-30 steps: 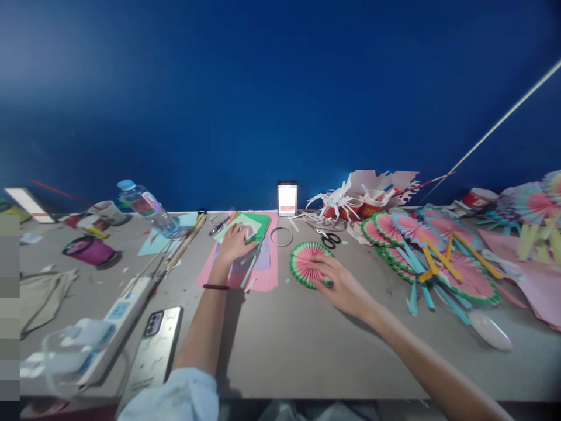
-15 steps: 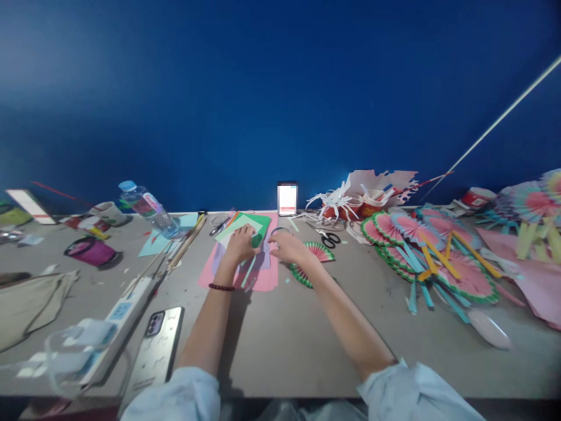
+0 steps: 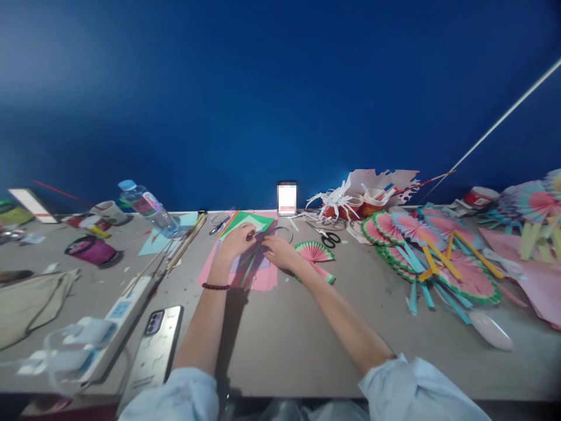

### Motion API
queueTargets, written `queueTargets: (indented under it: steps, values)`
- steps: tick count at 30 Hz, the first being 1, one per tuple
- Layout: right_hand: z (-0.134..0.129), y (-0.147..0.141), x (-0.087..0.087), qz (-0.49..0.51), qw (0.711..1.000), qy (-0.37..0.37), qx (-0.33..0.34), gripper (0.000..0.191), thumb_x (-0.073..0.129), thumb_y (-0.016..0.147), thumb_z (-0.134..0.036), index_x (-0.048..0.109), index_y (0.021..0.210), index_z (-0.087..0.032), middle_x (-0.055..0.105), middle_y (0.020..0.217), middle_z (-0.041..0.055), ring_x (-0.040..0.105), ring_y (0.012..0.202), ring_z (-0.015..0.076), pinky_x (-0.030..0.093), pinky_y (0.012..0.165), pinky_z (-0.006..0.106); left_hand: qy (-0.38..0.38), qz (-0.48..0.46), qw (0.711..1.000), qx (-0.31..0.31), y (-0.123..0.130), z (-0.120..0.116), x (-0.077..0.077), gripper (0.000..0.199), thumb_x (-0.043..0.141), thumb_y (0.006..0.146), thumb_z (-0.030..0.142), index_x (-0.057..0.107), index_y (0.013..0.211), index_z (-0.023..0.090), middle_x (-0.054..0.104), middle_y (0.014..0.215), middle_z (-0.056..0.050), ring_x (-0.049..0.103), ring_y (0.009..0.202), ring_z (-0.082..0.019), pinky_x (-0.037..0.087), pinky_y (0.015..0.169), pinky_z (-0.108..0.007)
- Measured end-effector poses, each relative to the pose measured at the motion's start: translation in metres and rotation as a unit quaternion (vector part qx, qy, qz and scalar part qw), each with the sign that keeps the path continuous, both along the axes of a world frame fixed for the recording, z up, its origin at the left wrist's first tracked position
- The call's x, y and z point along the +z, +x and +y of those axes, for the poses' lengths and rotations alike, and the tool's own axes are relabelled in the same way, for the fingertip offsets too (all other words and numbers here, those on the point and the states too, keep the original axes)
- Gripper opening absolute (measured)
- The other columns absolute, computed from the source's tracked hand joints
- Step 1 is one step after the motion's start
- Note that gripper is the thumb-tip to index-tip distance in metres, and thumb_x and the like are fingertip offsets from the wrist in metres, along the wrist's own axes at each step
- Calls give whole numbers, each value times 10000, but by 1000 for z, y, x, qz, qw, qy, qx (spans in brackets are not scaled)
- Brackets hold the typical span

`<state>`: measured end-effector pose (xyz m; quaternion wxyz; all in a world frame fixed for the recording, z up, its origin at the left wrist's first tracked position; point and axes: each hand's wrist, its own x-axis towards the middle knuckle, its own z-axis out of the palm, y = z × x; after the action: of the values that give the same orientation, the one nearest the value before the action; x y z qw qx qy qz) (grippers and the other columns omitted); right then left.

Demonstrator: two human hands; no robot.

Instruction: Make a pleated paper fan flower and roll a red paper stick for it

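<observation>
My left hand (image 3: 239, 240) is over a pile of coloured paper, its fingers curled inward in a pinch. What they hold is too small to make out. Just right of it, my right hand (image 3: 280, 252) reaches in with bent fingers, the fingertips close together at the paper. Whatever is between them is unclear. Under the hands are a green sheet (image 3: 234, 220), a purple sheet (image 3: 260, 262) and a pink sheet (image 3: 267, 282). A thin pale green strip (image 3: 248, 272) runs down from between the hands. Beside my right wrist lies a pleated pink-and-green paper fan (image 3: 314, 252).
Black-handled scissors (image 3: 329, 239) and a roll of tape (image 3: 284, 234) lie behind the hands. Several paper fans (image 3: 464, 272) are heaped on the right. A water bottle (image 3: 151, 207), phone (image 3: 155, 345) and power strip (image 3: 116, 327) are on the left. A lit screen (image 3: 287, 199) stands at the wall.
My left hand has shifted slightly left and curled further. My right hand has moved left and a little down, closer to it, uncovering more of the small fan.
</observation>
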<state>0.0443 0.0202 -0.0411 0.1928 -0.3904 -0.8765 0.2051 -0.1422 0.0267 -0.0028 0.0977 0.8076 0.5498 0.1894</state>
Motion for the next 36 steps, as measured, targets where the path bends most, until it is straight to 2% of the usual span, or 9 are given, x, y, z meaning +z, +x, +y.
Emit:
queueTargets:
  steps: [7,10,13,15,17,21,26,31,36]
  values:
    - [2,-3,-13,-22,1000,7,-20,411,543,874,-161,572,1283,-120,533,1401,174,484,1304,248,375,1090,397,51,3,998,24,-4,5,-6,190,458,853,183,638,898,226,678,973,-37,623,903,-187,471,840,-294]
    - [2,-5,-11,-14,1000,5,-23,388,535,865,-158,588,1244,-92,593,1302,187,514,1250,261,378,1075,401,76,13,996,41,-4,7,-11,212,442,893,201,646,944,232,690,1018,-43,630,916,-189,465,848,-296]
    - [1,-8,-8,49,998,-36,-31,321,535,848,-140,626,1149,-78,660,1152,173,573,1148,242,408,1037,370,92,42,993,64,-1,5,-12,216,435,918,210,642,975,231,698,1031,-48,639,912,-202,458,806,-293]
    - [2,-11,-6,109,990,-73,-53,316,505,849,-120,623,1141,-92,671,1144,149,598,1108,207,427,1015,336,97,58,991,74,3,4,-9,223,436,923,207,634,1024,229,700,1039,-52,643,904,-211,450,773,-289]
    - [2,-14,-3,198,966,-137,-97,341,477,849,-106,604,1165,-120,659,1196,124,603,1114,175,434,1014,312,93,61,991,75,7,2,-3,231,447,923,206,627,1066,230,702,1037,-53,647,886,-212,444,756,-285]
    - [3,-20,2,371,857,-321,-160,298,471,874,-177,592,1146,-172,677,1140,85,637,1065,169,481,980,335,77,76,992,68,16,-4,12,226,440,922,202,642,1020,220,701,979,-49,643,823,-205,448,738,-289]
    - [-1,-24,8,400,825,-376,-134,232,400,929,-223,570,1081,-180,710,955,72,693,886,158,546,870,319,56,64,996,13,25,-12,25,248,424,906,183,654,991,223,698,1021,-47,641,875,-203,471,786,-295]
    - [-5,-23,13,394,831,-373,-119,254,333,940,-169,542,1083,-147,708,852,66,688,840,147,552,836,295,45,34,998,-35,26,-13,24,261,435,892,181,685,952,225,697,1075,-46,631,1002,-209,482,863,-300]
    - [-4,-21,10,313,879,-340,-113,340,328,894,-92,562,1139,-118,703,834,56,677,754,152,570,740,302,36,57,997,-24,21,-10,18,253,439,908,205,687,952,221,693,1086,-43,637,973,-215,493,836,-313]
